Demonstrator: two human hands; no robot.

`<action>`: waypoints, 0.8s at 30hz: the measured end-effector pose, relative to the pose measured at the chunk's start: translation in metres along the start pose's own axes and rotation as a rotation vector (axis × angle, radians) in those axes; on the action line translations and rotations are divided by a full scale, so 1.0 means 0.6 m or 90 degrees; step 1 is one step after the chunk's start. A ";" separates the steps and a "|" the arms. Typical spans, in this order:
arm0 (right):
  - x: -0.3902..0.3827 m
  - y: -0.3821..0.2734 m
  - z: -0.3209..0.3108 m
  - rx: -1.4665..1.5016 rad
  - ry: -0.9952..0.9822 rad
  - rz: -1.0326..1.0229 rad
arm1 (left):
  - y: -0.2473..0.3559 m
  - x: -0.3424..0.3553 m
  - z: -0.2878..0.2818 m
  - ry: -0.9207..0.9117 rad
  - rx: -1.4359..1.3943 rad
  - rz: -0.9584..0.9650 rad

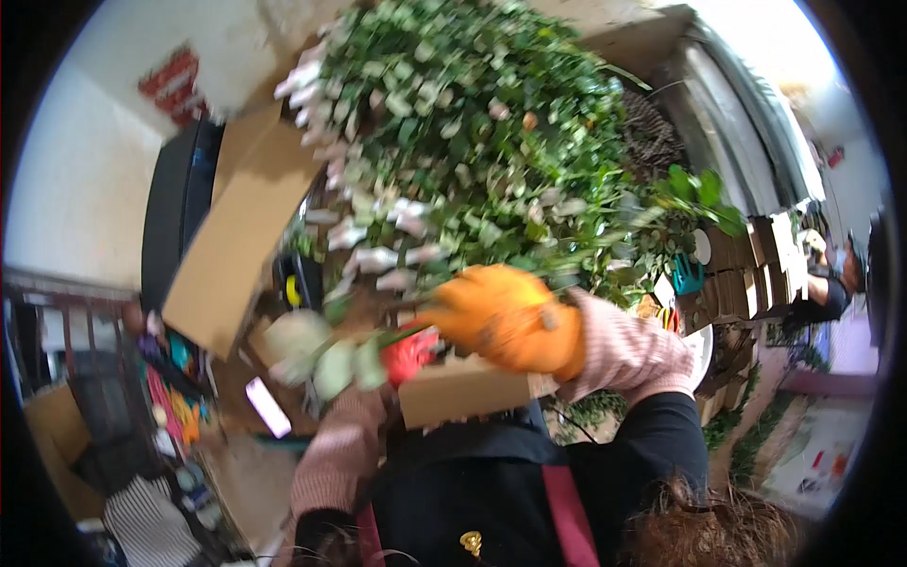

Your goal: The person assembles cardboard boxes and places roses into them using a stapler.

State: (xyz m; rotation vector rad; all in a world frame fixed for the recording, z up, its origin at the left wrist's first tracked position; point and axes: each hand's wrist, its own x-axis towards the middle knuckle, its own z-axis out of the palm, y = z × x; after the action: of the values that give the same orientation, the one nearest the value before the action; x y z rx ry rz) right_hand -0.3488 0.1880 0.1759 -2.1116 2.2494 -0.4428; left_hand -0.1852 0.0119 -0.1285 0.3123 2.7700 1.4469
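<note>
My right hand [505,317], in an orange glove, is closed on a green stem, crossing in front of me toward a blurred white rose [293,342] with pale leaves. Behind those leaves is my left hand [404,354], in what looks like a red glove; its fingers are hidden and smeared. A cardboard piece [468,402] lies just below both hands. Beyond them, a large pile of leafy rose stems [472,123] has pale wrapped heads along its left side.
Cardboard [217,265] leans at left beside a black case [165,217]. A phone [267,406] lies on the table. At right stand stacked cardboard [761,279] and a teal tool [688,274]; another person [822,293] is further right. A chair with striped cloth [142,520] is lower left.
</note>
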 end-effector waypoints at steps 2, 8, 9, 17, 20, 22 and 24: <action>-0.095 0.012 0.015 0.056 -0.077 0.133 | 0.044 0.030 -0.017 -0.058 -0.155 -0.201; -0.260 0.103 0.251 0.089 -0.197 0.385 | 0.004 -0.003 0.010 0.007 0.240 0.075; -0.272 0.118 0.280 0.083 -0.201 0.409 | 0.011 0.002 0.010 0.080 0.206 0.122; -0.283 0.157 0.355 0.033 -0.307 0.446 | 0.017 -0.009 0.007 0.088 0.268 0.080; -0.296 0.162 0.378 -0.001 -0.255 0.422 | 0.014 -0.004 0.005 0.086 0.261 0.064; -0.295 0.168 0.381 -0.009 -0.257 0.434 | 0.009 0.005 0.004 0.082 0.242 0.055; -0.274 0.165 0.371 -0.078 -0.286 0.403 | 0.013 0.011 -0.005 0.059 0.233 0.038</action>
State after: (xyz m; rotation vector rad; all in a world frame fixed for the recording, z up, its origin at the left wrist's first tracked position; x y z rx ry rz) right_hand -0.3848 0.3115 -0.0883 -1.2347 2.5011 0.1815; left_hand -0.1910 0.0148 -0.1199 0.3384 3.1191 0.9780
